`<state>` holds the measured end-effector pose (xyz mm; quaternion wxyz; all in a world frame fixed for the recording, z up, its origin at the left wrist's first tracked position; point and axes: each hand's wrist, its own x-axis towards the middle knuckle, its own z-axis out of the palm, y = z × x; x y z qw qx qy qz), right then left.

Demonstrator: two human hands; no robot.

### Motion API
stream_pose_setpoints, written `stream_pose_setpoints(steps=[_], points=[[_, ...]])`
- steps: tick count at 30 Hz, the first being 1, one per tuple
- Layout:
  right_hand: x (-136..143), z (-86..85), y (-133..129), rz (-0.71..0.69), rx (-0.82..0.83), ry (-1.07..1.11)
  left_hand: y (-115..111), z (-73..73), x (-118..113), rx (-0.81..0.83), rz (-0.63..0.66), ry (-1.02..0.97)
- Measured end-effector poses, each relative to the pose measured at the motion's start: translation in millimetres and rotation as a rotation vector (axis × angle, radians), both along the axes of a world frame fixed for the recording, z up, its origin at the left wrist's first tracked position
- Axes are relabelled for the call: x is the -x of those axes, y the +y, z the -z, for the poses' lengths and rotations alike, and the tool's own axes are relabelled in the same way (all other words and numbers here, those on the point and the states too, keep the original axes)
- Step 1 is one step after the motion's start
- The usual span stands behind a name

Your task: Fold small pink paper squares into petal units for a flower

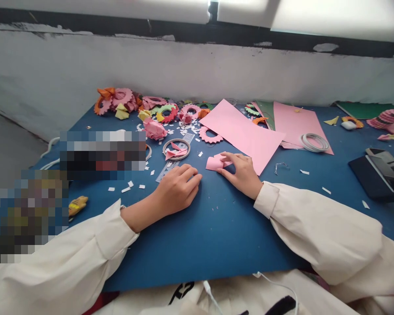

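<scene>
My right hand (241, 173) is at a small piece of pink paper (213, 163) on the table. Its thumb lies at the paper's near edge and the forefinger over the far side, with part of the piece hidden under the fingers. Beside it, my left hand (177, 187) rests on the blue tabletop, fingers curled together, and nothing shows in them. Just behind that hand lies a clear ruler (164, 171). A roll of tape (164, 148) lies on the ruler, with small folded pink pieces (177, 153) inside its ring.
Large pink sheets (243, 131) lie behind my right hand, with another tape roll (315, 142) on the right. Toothed paper rings (211, 134) and crumpled paper (155, 128) crowd the back. White scraps (126, 190) are scattered about. A dark case with a phone (381, 170) sits far right.
</scene>
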<state>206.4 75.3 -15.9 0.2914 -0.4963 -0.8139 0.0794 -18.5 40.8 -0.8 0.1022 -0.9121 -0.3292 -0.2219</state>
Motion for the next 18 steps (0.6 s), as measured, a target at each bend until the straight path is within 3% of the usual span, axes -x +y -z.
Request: stream_pose_setpoints(steps=[7,12,18], points=[[5,-6.5,-11,-0.164,-0.04,0.144,-2,1.1,-3,0.08,-0.068,-0.214],[12,-15.4,-30,-0.249,-0.017,0.249,-8,-0.1,-6,0.3,-0.046,-0.379],[17,-21.7,-42,-0.218,0.134,0.423,-17,-11.5,-13,0.619,-0.077,-0.543]])
